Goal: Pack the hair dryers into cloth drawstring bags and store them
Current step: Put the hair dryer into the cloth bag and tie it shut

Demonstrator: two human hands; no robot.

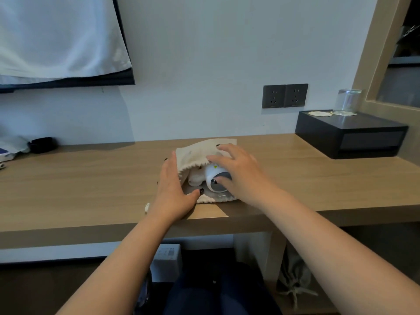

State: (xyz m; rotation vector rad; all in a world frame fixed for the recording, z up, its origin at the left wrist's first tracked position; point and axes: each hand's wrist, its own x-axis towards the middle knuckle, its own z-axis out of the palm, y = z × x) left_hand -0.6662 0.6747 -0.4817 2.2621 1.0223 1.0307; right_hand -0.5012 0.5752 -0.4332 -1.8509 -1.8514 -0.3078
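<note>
The fingers (223,153) of the right hand (238,171) are spread wide and lie over the dryer (214,176) and the upper flap of the bag (195,155). They press on top and do not close around anything. One finger touches the grey round end of the dryer, which points toward the person. The left hand (172,189) is also open, with its fingers straight and together. Its palm stands against the left side of the bag, and the thumb (197,193) with a dark nail lies on the lower cloth at the mouth. This hand holds the bag in place but does not grip it.

The dryer is white and lies on its side, about half inside the open mouth of the bag. The bag is of pale cloth and lies flat on the table (91,178), near the front edge. A piece of its cord (146,206) shows on the table beside the left wrist.

Farther out, a black box (350,135) stands on the right end of the table, with a glass (347,102) upside down on it. Two dark sockets (285,95) are on the wall behind. A white cloth (59,35) hangs at the upper left. Under the table at the right, another bag (293,276) with a tied cord lies on a low shelf.
</note>
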